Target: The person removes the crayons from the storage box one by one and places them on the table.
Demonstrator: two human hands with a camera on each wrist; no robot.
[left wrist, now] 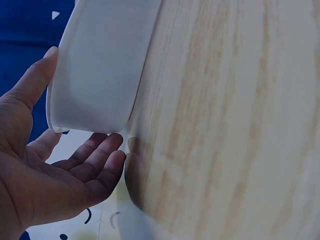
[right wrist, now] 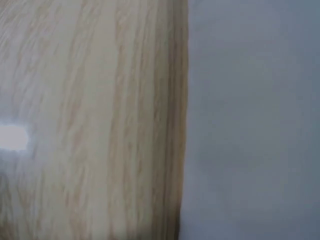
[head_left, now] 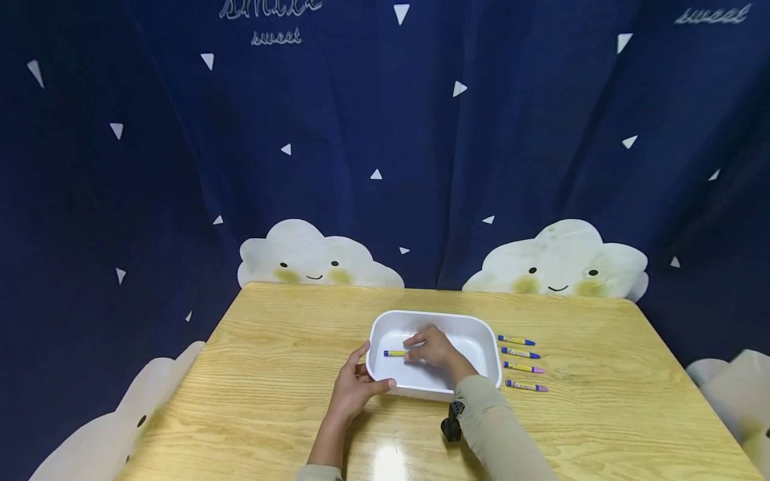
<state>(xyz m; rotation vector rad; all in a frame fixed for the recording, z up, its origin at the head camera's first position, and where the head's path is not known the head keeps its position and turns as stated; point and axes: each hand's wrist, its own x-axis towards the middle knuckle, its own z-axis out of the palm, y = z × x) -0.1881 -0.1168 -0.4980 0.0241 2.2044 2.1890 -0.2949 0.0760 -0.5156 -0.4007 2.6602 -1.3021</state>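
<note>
A white rectangular tray with rounded corners rests on the wooden table. My left hand grips its near left corner, the thumb along the front rim and the fingers at the left end. In the left wrist view the left hand shows its thumb against the tray wall and its other fingers loosely bent by the end. Inside the tray lies a yellow crayon with a blue end. Over its right end is my right hand, thumb and finger parted around it, hiding the crayon's tip.
To the right of the tray, several crayons lie in a column, among them a blue-tipped crayon and a pink-tipped crayon. A black wrist camera hangs below the right sleeve. A dark blue curtain stands behind the table.
</note>
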